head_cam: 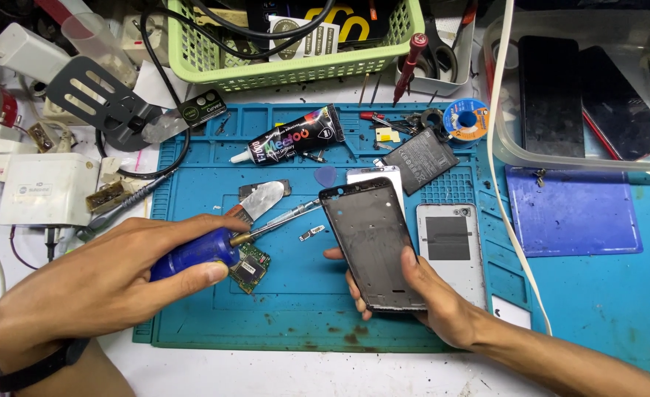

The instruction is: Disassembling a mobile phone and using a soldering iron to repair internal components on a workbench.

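At the middle of the blue work mat (413, 323), the dark phone frame (373, 246) is held up, tilted a little, by the right hand (420, 294). The fingers of this hand grasp its near end, with the thumb on the front face, so the open inner side looks up to the camera and stays free for a tool. The left hand (111, 276) is clenched around the blue handle of a screwdriver (225, 246); its metal shaft points to the right, toward the upper left edge of the frame, and the tip seems just beside it, but I cannot tell if it touches. Under the handle, near the fingertips, a small green circuit board (250, 268) lies flat on the mat. Just right of the frame lies a silver back cover (450, 246), and farther a black battery (420, 160). A black glue tube (295, 136) lies at the far side of the mat, and a green basket (288, 44) stands behind it on the table (303, 375).
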